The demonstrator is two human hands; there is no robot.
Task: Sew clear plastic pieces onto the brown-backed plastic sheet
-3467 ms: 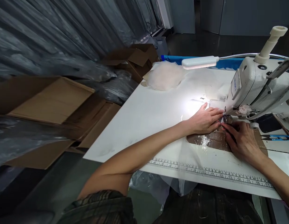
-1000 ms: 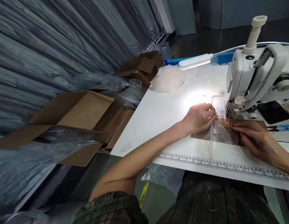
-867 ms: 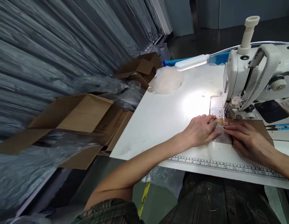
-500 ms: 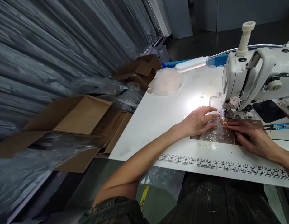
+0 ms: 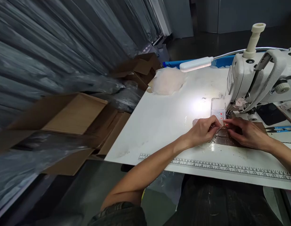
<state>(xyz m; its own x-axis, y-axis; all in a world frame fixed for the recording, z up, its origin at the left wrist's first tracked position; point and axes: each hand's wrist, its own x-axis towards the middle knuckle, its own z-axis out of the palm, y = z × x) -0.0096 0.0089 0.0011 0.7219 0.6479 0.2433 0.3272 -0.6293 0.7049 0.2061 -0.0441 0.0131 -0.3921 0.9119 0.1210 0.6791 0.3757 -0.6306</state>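
My left hand [image 5: 205, 129] is closed in a pinch on a thin sheer piece of fabric [image 5: 221, 123], just in front of the sewing machine's [image 5: 239, 78] needle area. Close by on the right, my right hand [image 5: 246, 131] rests its forefinger at the fabric's edge, with the thumb held apart from it. Under both hands lies a shiny brown strip [image 5: 226, 140] stuck flat on the white table. Small red marks show beside the needle plate [image 5: 215, 105]. The fingers partly hide the fabric.
A round pale stack of sheer pieces [image 5: 168, 81] lies at the table's far left. Blue thread snips [image 5: 280, 129] and a dark phone-like slab [image 5: 270, 113] sit at right. A lit lamp [image 5: 196, 64] hangs above. Open cardboard boxes [image 5: 75, 114] stand left; a printed ruler [image 5: 220, 168] edges the table.
My left hand has gone from lying spread over the sheer fabric to pinching it. My right hand has shifted slightly left and up, its fingers more bent. The view has turned a little.
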